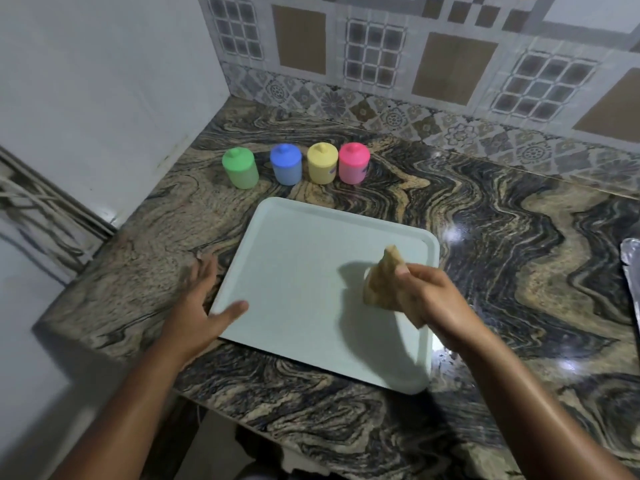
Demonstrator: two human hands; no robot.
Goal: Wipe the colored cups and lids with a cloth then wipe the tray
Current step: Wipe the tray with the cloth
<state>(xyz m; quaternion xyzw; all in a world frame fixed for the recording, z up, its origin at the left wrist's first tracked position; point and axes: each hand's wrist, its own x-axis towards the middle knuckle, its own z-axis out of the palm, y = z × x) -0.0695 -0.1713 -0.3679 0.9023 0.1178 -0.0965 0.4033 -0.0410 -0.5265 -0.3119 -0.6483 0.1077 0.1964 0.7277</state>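
Note:
A pale tray [298, 271] lies flat on the marble counter in front of me. My right hand [429, 299] grips a bunched tan cloth [381, 278] over the tray's right side. My left hand [201, 306] lies with spread fingers at the tray's left edge, the thumb resting on its rim. Behind the tray stand a green cup [240, 168], a blue cup [286, 164], a yellow cup [322, 163] and a pink cup [354, 163] in a row, each with its lid on.
The marble counter [502, 237] ends at a plain wall on the left and a tiled wall behind. A shiny metal object [632, 271] shows at the right edge. The counter's front edge runs just below the tray.

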